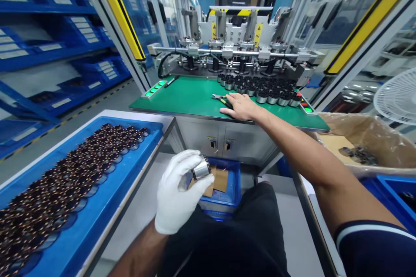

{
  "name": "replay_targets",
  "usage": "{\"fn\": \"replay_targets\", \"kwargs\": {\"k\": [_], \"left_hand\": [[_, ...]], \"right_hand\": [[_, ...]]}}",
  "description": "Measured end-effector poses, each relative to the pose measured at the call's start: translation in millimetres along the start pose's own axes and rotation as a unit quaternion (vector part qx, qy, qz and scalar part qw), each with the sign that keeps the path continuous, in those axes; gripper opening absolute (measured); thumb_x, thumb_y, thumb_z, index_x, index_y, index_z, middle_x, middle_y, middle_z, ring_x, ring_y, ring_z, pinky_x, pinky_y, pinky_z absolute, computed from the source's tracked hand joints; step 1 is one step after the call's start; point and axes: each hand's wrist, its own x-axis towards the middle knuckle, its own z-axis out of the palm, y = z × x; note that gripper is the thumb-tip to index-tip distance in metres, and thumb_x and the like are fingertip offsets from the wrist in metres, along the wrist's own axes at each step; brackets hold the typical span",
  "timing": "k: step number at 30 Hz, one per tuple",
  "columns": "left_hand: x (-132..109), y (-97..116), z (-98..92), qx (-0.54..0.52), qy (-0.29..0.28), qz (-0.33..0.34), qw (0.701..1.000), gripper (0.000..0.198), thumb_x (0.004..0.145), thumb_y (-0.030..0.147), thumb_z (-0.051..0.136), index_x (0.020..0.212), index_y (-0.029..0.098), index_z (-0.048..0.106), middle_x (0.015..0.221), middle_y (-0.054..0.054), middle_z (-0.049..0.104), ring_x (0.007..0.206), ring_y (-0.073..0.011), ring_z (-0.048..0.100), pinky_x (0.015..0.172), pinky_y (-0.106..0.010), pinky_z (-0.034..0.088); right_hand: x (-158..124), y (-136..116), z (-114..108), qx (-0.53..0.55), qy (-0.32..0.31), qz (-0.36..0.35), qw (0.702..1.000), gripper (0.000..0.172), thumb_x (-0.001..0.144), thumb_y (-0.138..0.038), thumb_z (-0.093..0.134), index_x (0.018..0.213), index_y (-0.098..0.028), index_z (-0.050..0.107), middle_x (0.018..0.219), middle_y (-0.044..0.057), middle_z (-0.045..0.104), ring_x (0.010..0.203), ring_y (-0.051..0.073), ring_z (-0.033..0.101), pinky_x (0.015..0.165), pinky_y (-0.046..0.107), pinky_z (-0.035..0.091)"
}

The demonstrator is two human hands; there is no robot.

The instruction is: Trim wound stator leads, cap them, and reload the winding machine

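My left hand [177, 194], in a white glove, is closed around a motor stator [201, 169] with a silver metal body and dark ends. It is held above the blue bin between my knees. My bare right hand [242, 106] lies over the green mat [188, 97] with its fingers stretched out. Under and beside those fingers is a pair of cutting pliers [219, 97], jaws pointing left, handles partly hidden by the hand. Just beyond are rows of stators with black tops [269, 88].
At left, a blue tray [130, 169] holds many copper-wound stators. A four-station machine [230, 47] stands behind the mat. A blue bin [232, 190] with cardboard sits below. To the right are a plastic-lined box [383, 138] and a white fan [398, 95].
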Motion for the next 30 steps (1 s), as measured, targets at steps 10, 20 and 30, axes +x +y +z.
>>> {"fn": "replay_targets", "kwargs": {"k": [10,20,30], "left_hand": [[6.7,14.5,2.7,-0.077,0.027,-0.046,0.996,0.034,0.082,0.005,0.069,0.11,0.024,0.069,0.119,-0.005,0.071,0.113,-0.0138,0.067,0.093,-0.02,0.057],[6.0,15.0,15.6,-0.054,0.027,-0.007,0.998,0.047,0.078,-0.001,0.07,0.116,0.026,0.067,0.124,-0.002,0.068,0.119,-0.013,0.063,0.098,-0.023,0.055],[3.8,22.1,15.7,-0.022,0.023,0.003,0.999,0.044,0.077,0.0,0.072,0.114,0.024,0.067,0.121,-0.003,0.069,0.116,-0.0122,0.064,0.096,-0.021,0.055]], "right_hand": [[-97.2,-1.9,-8.2,-0.054,0.053,-0.044,0.996,0.053,0.087,-0.027,0.055,0.136,-0.006,0.049,0.115,0.022,0.055,0.105,0.033,0.055,0.09,0.047,0.048],[-236.3,-119.4,49.9,0.53,0.08,-0.084,0.84,0.073,0.083,-0.013,0.06,0.15,-0.025,0.032,0.108,0.008,0.063,0.09,0.017,0.063,0.084,0.033,0.054],[-226.6,-121.7,36.6,0.54,0.084,-0.132,0.827,0.077,0.079,-0.011,0.056,0.152,-0.021,0.033,0.102,0.009,0.059,0.09,0.019,0.059,0.082,0.036,0.055]]}}
